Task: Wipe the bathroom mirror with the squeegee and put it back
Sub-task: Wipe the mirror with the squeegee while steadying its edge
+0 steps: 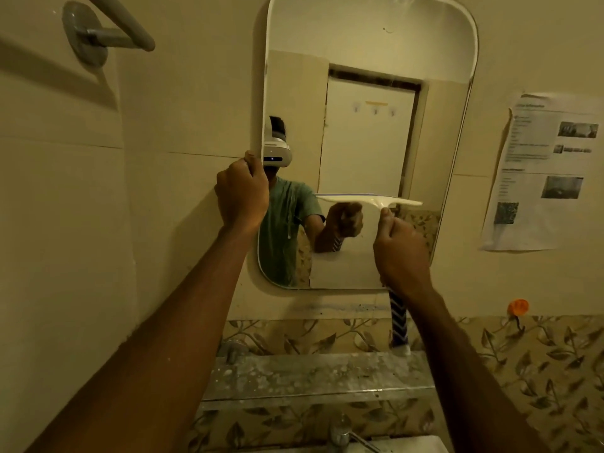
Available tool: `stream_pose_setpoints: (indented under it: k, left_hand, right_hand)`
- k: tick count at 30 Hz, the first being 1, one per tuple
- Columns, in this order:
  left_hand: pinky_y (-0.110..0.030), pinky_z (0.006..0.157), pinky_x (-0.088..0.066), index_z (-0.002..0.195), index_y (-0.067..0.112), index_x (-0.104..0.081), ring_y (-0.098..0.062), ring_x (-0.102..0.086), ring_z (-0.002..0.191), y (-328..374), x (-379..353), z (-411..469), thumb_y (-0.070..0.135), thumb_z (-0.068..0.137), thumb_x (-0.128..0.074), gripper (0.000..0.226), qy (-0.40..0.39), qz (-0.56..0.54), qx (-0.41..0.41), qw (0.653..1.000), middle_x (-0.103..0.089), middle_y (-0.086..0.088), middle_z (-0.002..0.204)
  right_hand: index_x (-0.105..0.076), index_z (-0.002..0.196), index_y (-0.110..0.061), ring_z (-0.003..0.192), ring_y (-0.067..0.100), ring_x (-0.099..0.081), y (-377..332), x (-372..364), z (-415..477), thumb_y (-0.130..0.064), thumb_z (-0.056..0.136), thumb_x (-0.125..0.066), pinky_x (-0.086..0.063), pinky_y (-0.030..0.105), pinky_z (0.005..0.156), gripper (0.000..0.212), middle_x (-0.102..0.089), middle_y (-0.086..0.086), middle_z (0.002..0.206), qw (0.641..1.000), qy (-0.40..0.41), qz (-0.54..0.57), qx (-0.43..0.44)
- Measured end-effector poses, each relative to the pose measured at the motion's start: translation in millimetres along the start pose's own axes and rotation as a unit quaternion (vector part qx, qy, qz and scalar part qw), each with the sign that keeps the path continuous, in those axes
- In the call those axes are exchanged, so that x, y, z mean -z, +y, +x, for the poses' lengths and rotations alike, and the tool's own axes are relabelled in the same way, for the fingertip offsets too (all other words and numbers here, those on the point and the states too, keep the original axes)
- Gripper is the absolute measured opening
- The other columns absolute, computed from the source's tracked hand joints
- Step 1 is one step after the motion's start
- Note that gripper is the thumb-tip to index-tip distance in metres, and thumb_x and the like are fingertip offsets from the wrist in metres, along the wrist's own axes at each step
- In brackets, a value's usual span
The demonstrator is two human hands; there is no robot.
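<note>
A rounded, white-framed mirror (369, 44) hangs on the beige tiled wall. My left hand (242, 194) grips the mirror's left edge at about mid-height. My right hand (400, 253) holds a squeegee by its handle; the cream blade head (356, 200) lies level against the glass in the mirror's lower half. The striped blue-and-white end of the handle (399, 325) sticks out below my right hand. The mirror reflects my hand, a green shirt and a white door.
A stained glass shelf (313, 374) runs under the mirror, with a tap (341, 433) and basin edge below. A grey grab bar (108, 31) sits at upper left. A printed paper sheet (542, 171) is stuck on the right wall, above an orange hook (518, 307).
</note>
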State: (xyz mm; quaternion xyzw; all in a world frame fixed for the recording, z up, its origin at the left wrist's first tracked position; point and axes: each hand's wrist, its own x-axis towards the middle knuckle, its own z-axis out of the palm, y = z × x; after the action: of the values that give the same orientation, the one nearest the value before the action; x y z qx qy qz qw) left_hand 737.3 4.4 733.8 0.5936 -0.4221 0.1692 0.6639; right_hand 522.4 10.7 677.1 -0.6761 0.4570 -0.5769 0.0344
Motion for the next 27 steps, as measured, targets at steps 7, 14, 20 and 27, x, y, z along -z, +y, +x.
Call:
stream_pose_setpoints:
  k: [7, 14, 20, 27]
  left_hand:
    - [-0.009, 0.048, -0.023, 0.085, 0.000, -0.067, -0.011, -0.050, 0.064, -7.6, -4.5, -0.8, 0.029, 0.102, -0.032, 0.049, 0.005, 0.012, -0.009, 1.000, -0.060, -0.007, 0.072]
    - [-0.020, 0.056, -0.032, 0.085, -0.001, -0.066, -0.018, -0.057, 0.067, -8.5, -3.3, -4.2, 0.030, 0.103, -0.031, 0.049, 0.010, 0.022, -0.026, 0.999, -0.064, -0.010, 0.074]
    - [-0.009, 0.046, -0.023, 0.081, 0.001, -0.065, -0.012, -0.049, 0.059, -9.7, -5.1, -2.5, 0.028, 0.103, -0.031, 0.049, 0.008, 0.027, -0.027, 0.999, -0.054, -0.002, 0.066]
    - [-0.009, 0.048, -0.024, 0.082, 0.001, -0.065, -0.012, -0.051, 0.061, -9.1, -4.3, -4.2, 0.028, 0.103, -0.030, 0.049, 0.003, 0.022, -0.027, 0.999, -0.056, -0.004, 0.068]
  right_hand:
    - [-0.048, 0.065, -0.023, 0.045, 0.011, -0.050, 51.4, -42.7, -86.2, -0.031, 0.104, -0.031, -0.034, 0.014, 0.037, 0.044, -0.052, 0.000, 0.053, 0.996, -0.040, 0.010, -0.080]
    - [-0.051, 0.066, -0.016, 0.052, 0.020, -0.051, 23.7, -15.3, -37.5, -0.036, 0.104, -0.028, -0.046, 0.033, 0.050, 0.049, -0.054, 0.006, 0.059, 0.998, -0.026, 0.024, -0.048]
    - [-0.047, 0.064, -0.022, 0.045, 0.012, -0.042, 38.5, -28.5, -57.6, -0.033, 0.105, -0.028, -0.035, 0.025, 0.042, 0.046, -0.048, 0.001, 0.055, 0.997, -0.033, 0.009, -0.067]
    - [-0.048, 0.062, -0.019, 0.047, 0.015, -0.049, 54.2, -32.3, -91.6, -0.037, 0.104, -0.028, -0.039, 0.028, 0.044, 0.049, -0.051, 0.000, 0.054, 0.992, -0.056, 0.006, -0.116]
